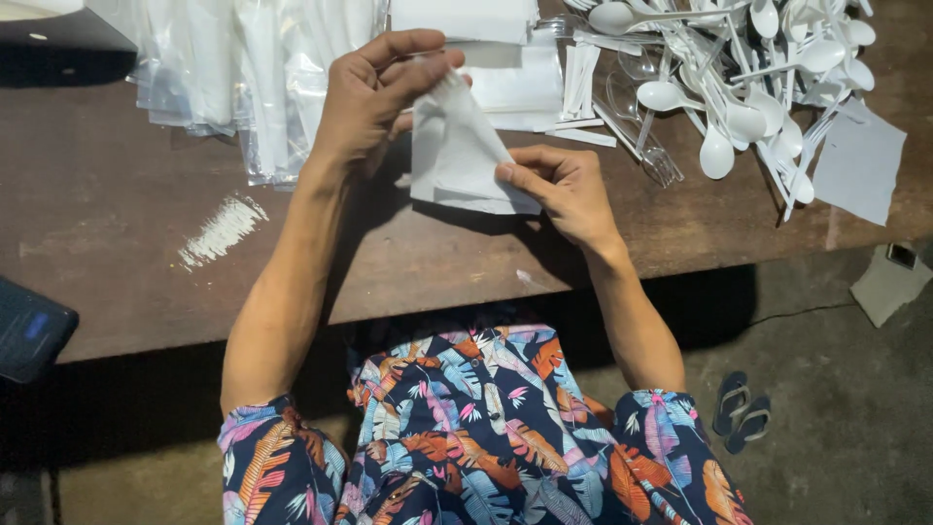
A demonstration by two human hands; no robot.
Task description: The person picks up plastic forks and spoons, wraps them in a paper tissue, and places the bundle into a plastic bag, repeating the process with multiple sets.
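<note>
— White and thin, that is the paper napkin (457,156) you have between your hands, held just above the brown wooden table (126,243), near its middle.

— How are my fingers set on it?

— Your left hand (374,97) is curled, thumb and forefinger pinched shut on the napkin's top corner, the other fingers folded loosely behind. Your right hand (569,190) pinches the lower right edge, thumb on top, fingers tucked under the sheet. Between the two grips the napkin hangs in a soft triangular fold, matte and slightly creased.

— And around it?

— Just behind the napkin lies a flat stack of more white napkins (515,83). To your right a loose heap of glossy white plastic spoons (739,87) spreads over the table, with a grey square sheet (860,160) beside it. To your left sit crinkled clear plastic bags (224,68). A pale scuffed patch (224,228) marks the wood, and a dark phone (29,331) rests at the table's near left edge.
</note>
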